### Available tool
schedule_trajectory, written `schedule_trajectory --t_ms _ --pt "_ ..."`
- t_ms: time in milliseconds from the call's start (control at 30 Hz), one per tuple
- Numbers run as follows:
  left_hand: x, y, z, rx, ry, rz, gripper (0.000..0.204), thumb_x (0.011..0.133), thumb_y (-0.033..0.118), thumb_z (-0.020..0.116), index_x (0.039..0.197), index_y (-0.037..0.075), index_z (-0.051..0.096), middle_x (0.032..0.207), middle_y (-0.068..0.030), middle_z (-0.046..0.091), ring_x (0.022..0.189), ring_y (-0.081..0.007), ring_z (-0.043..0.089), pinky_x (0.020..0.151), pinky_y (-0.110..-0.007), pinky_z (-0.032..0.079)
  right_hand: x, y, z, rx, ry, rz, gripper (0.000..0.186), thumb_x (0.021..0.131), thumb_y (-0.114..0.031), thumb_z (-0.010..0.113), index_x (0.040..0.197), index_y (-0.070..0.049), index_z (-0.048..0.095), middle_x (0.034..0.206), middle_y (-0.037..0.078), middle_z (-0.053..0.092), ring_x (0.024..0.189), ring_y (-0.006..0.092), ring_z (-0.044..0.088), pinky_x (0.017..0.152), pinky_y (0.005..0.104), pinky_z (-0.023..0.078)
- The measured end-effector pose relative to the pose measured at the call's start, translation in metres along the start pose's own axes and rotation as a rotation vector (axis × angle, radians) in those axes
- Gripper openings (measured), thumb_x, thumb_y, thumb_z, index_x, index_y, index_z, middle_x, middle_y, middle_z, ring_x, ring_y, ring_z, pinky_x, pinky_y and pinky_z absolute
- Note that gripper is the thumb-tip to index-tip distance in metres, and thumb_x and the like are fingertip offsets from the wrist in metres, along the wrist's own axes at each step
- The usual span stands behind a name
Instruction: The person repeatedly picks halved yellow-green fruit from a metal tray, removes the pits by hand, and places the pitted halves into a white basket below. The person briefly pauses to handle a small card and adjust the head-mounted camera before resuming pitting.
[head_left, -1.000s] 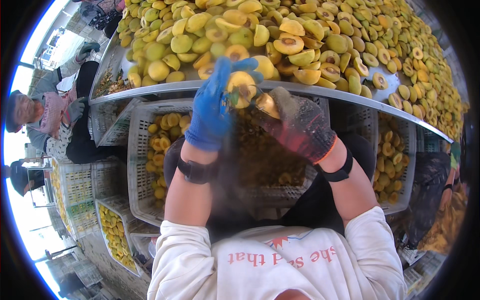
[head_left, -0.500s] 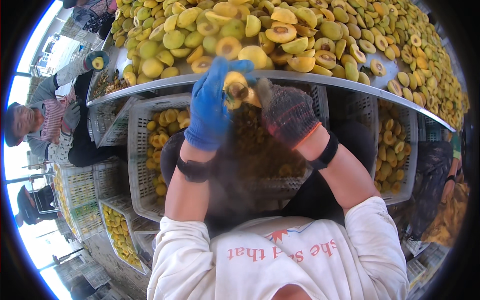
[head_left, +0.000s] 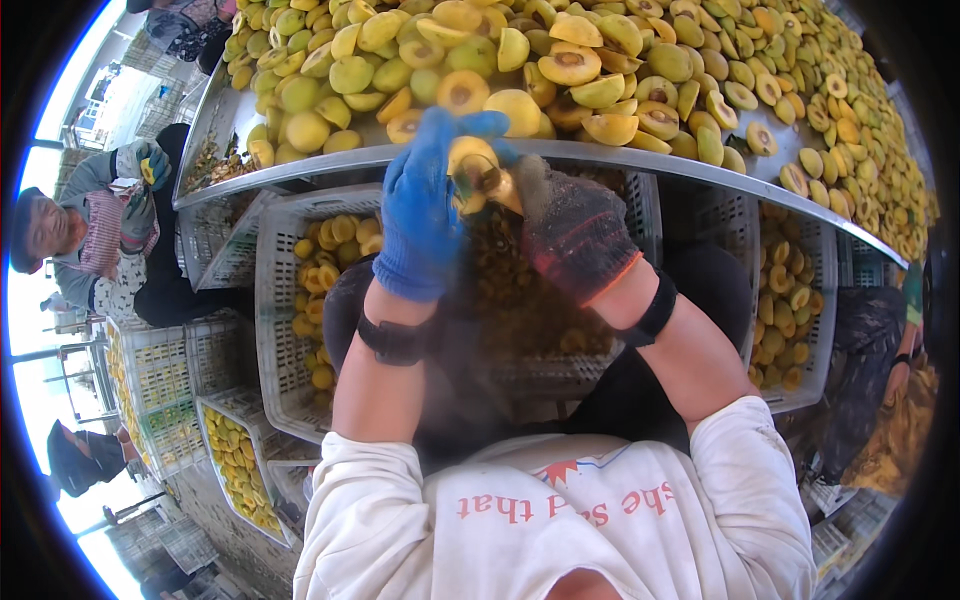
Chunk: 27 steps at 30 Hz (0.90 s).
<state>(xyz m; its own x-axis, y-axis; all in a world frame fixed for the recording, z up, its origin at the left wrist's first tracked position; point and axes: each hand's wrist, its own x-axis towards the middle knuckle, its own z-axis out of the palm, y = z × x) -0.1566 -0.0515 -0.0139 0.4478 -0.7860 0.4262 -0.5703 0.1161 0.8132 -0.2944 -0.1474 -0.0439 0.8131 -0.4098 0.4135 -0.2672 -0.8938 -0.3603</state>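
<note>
My left hand [head_left: 420, 200], in a blue glove, grips a cut yellow fruit [head_left: 467, 157] with a brown centre facing up, just below the metal table's front rim [head_left: 620, 155]. My right hand [head_left: 572, 225], in a dark, red-speckled glove with an orange cuff, is closed against that fruit's right side, around something small I cannot make out; its fingertips are partly blurred. Above them the table carries a large heap of halved yellow fruit [head_left: 600, 88]. Below, a crate's dark contents [head_left: 515, 300] show blurred between my arms.
White crates of cut fruit [head_left: 330, 270] [head_left: 780, 310] stand beside my legs, with more stacked crates [head_left: 160, 400] at left. A seated co-worker [head_left: 100, 220] works at left, another person [head_left: 85, 450] is lower left, and a co-worker's arm [head_left: 895, 370] shows at right.
My right hand has moved left and turned in toward the fruit in my left hand. The left co-worker's hand rose with a fruit half, then drew back toward their body.
</note>
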Motion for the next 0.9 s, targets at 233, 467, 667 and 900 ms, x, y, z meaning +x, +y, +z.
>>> schedule_trajectory --t_ms 233,467,667,900 --pt "-0.007 -0.008 0.005 -0.153 0.040 -0.144 0.056 0.113 0.037 0.030 0.121 -0.008 0.062 0.111 -0.0152 0.072 0.093 -0.0202 0.070 0.089 -0.031 0.056 -0.002 -0.008 0.000 0.150 -0.172 0.120 0.010 0.090 -0.011 0.061 0.098 -0.004 0.060 0.084 0.018 0.071 0.081 0.0369 0.072 0.065 0.0454 0.055" --pt "-0.006 -0.009 0.010 0.091 0.116 0.051 0.041 0.103 0.037 0.057 0.116 -0.002 0.062 0.104 -0.0125 0.073 0.091 -0.0214 0.072 0.084 -0.033 0.056 0.004 -0.010 -0.010 0.172 -0.285 0.226 0.016 0.088 -0.013 0.064 0.101 -0.004 0.059 0.089 0.020 0.071 0.086 0.0395 0.070 0.069 0.0485 0.055" --pt "-0.003 0.000 0.005 -0.263 0.002 -0.143 0.053 0.111 0.037 0.034 0.120 -0.007 0.063 0.114 -0.0162 0.071 0.096 -0.0215 0.070 0.091 -0.032 0.055 -0.001 0.000 -0.008 0.132 -0.079 0.070 0.013 0.087 -0.013 0.064 0.097 -0.006 0.059 0.078 0.016 0.069 0.074 0.0360 0.071 0.060 0.0460 0.054" --pt "-0.006 -0.009 0.006 -0.399 0.014 -0.253 0.054 0.111 0.039 0.036 0.119 -0.007 0.063 0.113 -0.0161 0.072 0.097 -0.0218 0.070 0.091 -0.033 0.055 -0.004 0.002 0.002 0.008 0.082 -0.070 0.006 0.087 -0.011 0.062 0.092 -0.008 0.061 0.071 0.013 0.067 0.069 0.0322 0.071 0.054 0.0420 0.053"
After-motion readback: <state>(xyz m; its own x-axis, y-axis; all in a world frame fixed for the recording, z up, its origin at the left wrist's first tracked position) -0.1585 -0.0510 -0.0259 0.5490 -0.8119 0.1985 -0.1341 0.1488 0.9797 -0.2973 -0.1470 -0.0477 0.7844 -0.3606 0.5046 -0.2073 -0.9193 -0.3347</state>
